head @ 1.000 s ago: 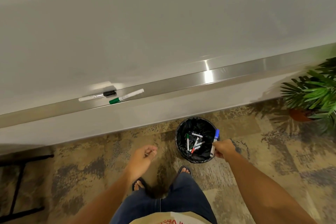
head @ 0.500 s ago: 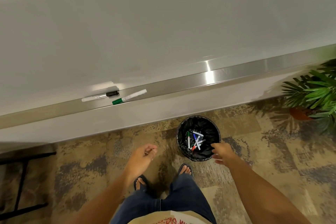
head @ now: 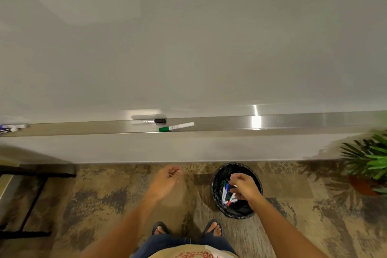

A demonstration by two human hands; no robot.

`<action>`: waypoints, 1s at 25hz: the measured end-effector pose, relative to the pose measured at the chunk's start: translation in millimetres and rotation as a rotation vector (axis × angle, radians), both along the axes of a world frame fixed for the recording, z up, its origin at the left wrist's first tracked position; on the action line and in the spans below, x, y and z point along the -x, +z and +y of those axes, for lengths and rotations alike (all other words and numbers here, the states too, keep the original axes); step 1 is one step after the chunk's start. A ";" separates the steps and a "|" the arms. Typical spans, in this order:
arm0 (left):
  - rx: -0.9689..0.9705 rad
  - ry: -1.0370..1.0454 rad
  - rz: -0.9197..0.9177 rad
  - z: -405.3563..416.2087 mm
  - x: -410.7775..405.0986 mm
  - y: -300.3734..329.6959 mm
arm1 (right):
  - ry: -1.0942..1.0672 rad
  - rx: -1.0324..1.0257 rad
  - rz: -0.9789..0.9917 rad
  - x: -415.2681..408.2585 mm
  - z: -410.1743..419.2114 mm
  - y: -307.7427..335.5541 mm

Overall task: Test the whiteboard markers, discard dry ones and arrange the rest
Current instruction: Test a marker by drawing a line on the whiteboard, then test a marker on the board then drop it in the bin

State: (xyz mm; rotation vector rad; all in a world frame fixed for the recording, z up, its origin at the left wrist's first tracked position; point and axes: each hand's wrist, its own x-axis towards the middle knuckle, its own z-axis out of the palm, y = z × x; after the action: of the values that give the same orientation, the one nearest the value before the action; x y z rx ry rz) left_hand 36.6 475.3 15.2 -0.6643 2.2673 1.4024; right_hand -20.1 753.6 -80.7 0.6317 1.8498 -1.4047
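My right hand (head: 244, 187) hangs over the black-lined bin (head: 217, 195) on the carpet, fingers loosely curled; I cannot tell whether they pinch anything. Under it, discarded markers (head: 225, 191) lie jumbled in the bin, with green, blue and red caps showing. My left hand (head: 166, 180) is out in front of me, left of the bin and clear of it, fingers relaxed and slightly bent, holding nothing I can make out.

Farther off, on the metal tray (head: 293, 121) under the whiteboard (head: 188, 37), 2 markers lie close together: a black-capped marker (head: 149, 121) against the board and a green-capped marker (head: 176, 126) just right of it, angled toward the tray's near edge. At the tray's far left end, more markers (head: 12, 127) show as a blur. A potted plant (head: 368, 159) stands at the right, and my feet in sandals (head: 212, 228) are near the bin.
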 end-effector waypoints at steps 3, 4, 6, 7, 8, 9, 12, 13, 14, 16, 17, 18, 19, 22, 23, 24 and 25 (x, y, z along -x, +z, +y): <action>0.008 0.059 0.066 -12.5 4.5 4.2 | 0.059 0.034 0.095 18.2 -19.7 22.4; 0.010 0.077 0.087 -16.5 5.2 6.5 | 0.072 0.044 0.131 25.0 -27.6 31.4; 0.014 0.109 0.123 -24.9 6.7 10.2 | 0.099 0.067 0.204 37.3 -45.7 50.1; 0.016 0.125 0.135 -28.6 7.1 11.5 | 0.117 0.079 0.236 42.8 -55.0 57.8; 0.018 0.145 0.139 -32.3 6.9 12.6 | 0.145 0.084 0.268 47.7 -64.2 64.6; 0.016 0.168 0.144 -36.0 6.7 14.1 | 0.176 0.088 0.305 52.6 -74.1 71.2; 0.015 0.195 0.161 -45.0 9.2 19.8 | 0.279 0.059 0.424 66.7 -101.2 86.0; 0.018 0.197 0.174 -50.4 10.6 21.6 | 0.312 0.044 0.467 71.0 -111.8 90.8; 0.019 0.203 0.189 -56.3 13.0 23.3 | 0.338 0.028 0.507 75.8 -122.9 94.9; 0.015 0.219 0.209 -68.7 18.6 25.7 | 0.378 -0.010 0.583 85.2 -144.3 101.5; 0.012 0.223 0.220 -75.0 21.6 26.5 | 0.401 -0.040 0.626 89.6 -154.4 103.5; 0.012 0.221 0.232 -80.5 24.9 26.7 | 0.429 -0.080 0.669 93.5 -163.3 104.7; 0.015 0.219 0.241 -85.5 28.4 26.3 | 0.459 -0.123 0.712 96.3 -171.3 106.1; 0.016 0.232 0.267 -107.1 39.0 25.3 | 0.577 -0.283 0.879 108.9 -198.6 108.2; 0.016 0.238 0.278 -114.9 43.0 24.6 | 0.641 -0.342 0.924 114.8 -206.9 107.8; 0.012 0.240 0.291 -122.4 46.4 24.0 | 0.715 -0.403 0.955 120.4 -214.7 107.3; 0.008 0.242 0.304 -129.3 48.9 23.4 | 0.782 -0.462 0.979 125.5 -221.7 106.0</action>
State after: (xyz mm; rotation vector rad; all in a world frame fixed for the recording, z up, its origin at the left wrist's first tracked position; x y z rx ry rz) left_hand -12.3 345.9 38.7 -0.7971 2.4898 1.7104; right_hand -145.6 532.0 25.2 -0.7029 2.7516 -0.7527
